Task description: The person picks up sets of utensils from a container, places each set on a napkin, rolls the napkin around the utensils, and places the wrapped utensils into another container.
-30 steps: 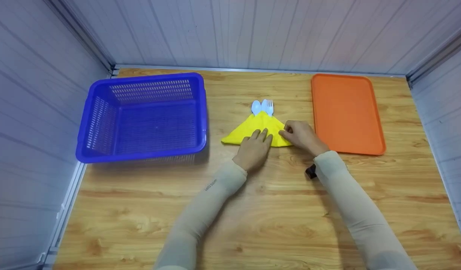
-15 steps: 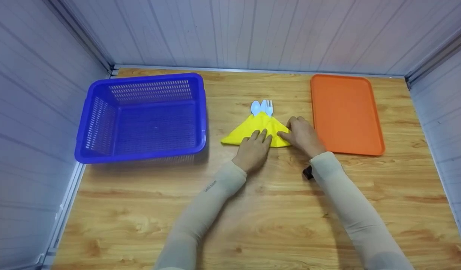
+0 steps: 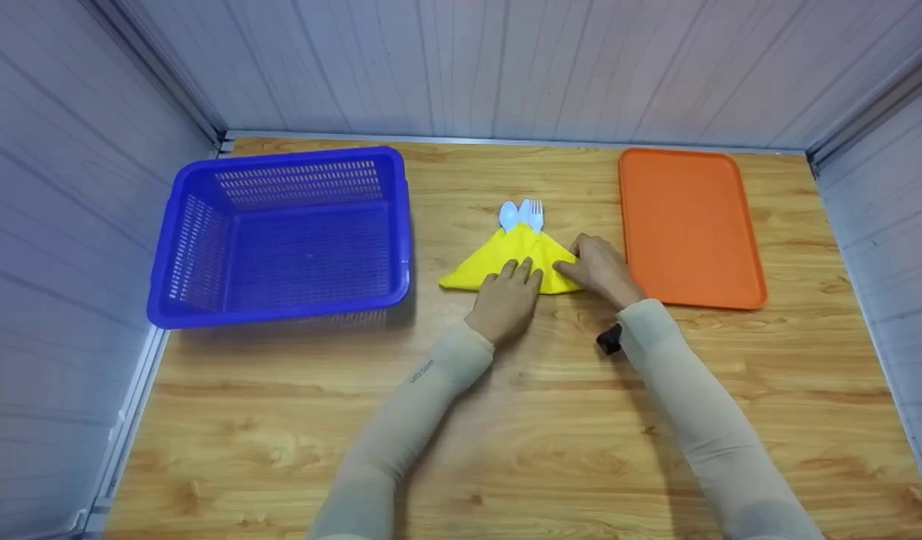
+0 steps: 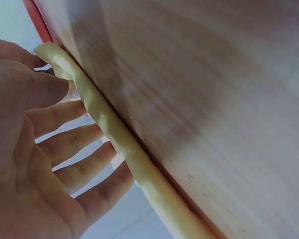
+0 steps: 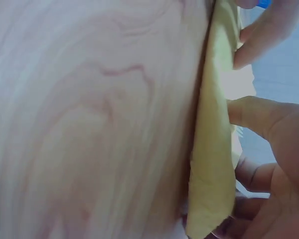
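The left hand lies flat, fingers straight, pressing the near edge of the yellow napkin on the surface. The right hand pinches its right corner. Beyond, the spoon and fork protrude from the far apex.

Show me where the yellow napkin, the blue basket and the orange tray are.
yellow napkin (image 3: 498,259): head view, on its bare left half.
blue basket (image 3: 280,313): head view, on its near rim.
orange tray (image 3: 686,225): head view, on its flat middle.
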A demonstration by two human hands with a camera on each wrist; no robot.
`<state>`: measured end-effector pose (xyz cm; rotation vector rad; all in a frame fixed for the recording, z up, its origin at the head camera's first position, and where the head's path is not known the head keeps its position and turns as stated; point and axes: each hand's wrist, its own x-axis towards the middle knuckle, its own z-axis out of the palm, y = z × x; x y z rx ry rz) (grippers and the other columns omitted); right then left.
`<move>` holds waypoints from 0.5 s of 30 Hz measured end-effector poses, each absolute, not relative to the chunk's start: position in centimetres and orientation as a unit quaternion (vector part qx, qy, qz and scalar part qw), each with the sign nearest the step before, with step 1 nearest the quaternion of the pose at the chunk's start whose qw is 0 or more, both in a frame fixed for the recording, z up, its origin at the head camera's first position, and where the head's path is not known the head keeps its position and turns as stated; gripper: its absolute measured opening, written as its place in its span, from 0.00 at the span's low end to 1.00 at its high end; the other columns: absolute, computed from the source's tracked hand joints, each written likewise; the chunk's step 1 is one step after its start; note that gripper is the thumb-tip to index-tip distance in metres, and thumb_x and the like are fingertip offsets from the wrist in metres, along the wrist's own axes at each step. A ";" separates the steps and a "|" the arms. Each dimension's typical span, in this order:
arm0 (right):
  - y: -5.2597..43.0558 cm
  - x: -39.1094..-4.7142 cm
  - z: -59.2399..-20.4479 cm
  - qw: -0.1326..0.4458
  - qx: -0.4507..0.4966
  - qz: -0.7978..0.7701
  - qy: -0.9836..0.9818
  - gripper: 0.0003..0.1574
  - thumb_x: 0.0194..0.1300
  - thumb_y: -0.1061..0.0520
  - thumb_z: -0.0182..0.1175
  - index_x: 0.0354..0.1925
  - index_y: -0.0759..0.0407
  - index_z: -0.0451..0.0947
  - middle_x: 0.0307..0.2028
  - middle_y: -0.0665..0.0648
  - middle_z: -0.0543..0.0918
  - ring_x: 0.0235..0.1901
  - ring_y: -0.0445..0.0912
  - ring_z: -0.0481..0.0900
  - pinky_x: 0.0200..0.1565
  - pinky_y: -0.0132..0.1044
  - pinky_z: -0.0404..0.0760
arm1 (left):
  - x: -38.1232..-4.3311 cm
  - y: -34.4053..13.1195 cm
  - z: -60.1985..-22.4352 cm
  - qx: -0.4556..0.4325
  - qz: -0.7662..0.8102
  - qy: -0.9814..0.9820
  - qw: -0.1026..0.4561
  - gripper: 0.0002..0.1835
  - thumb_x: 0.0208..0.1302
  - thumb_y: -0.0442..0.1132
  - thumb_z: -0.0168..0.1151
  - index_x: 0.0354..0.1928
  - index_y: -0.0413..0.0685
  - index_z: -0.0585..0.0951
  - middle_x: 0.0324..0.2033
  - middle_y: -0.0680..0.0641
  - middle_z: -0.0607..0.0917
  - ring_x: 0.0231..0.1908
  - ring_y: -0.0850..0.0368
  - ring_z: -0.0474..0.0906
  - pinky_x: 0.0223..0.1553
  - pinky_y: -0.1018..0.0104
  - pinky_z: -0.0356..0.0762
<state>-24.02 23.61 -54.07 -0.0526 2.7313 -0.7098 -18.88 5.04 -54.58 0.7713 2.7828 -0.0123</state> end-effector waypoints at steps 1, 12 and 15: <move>23.8 -23.9 -54.0 0.166 -0.018 -0.257 0.952 0.26 0.66 0.45 0.63 0.46 0.66 0.74 0.38 0.62 0.76 0.36 0.53 0.72 0.37 0.44 0.72 | -18.9 5.1 -54.6 0.264 -0.004 0.956 0.126 0.24 0.81 0.40 0.39 0.75 0.49 0.63 0.74 0.44 0.62 0.72 0.45 0.58 0.63 0.46 0.69; 26.6 -20.9 -53.6 0.188 -0.011 -0.383 0.904 0.28 0.65 0.43 0.67 0.48 0.65 0.79 0.34 0.58 0.78 0.31 0.48 0.72 0.34 0.38 0.73 | -18.8 5.2 -54.4 0.263 0.000 0.958 0.113 0.24 0.81 0.41 0.38 0.74 0.49 0.65 0.73 0.43 0.64 0.71 0.45 0.60 0.62 0.47 0.71; 26.3 -20.0 -53.9 0.155 0.006 -0.440 0.885 0.23 0.66 0.48 0.66 0.47 0.66 0.79 0.36 0.58 0.80 0.32 0.48 0.74 0.34 0.36 0.75 | -18.7 5.1 -54.4 0.266 0.001 0.958 0.105 0.23 0.80 0.41 0.40 0.73 0.48 0.66 0.73 0.43 0.65 0.70 0.45 0.61 0.60 0.47 0.72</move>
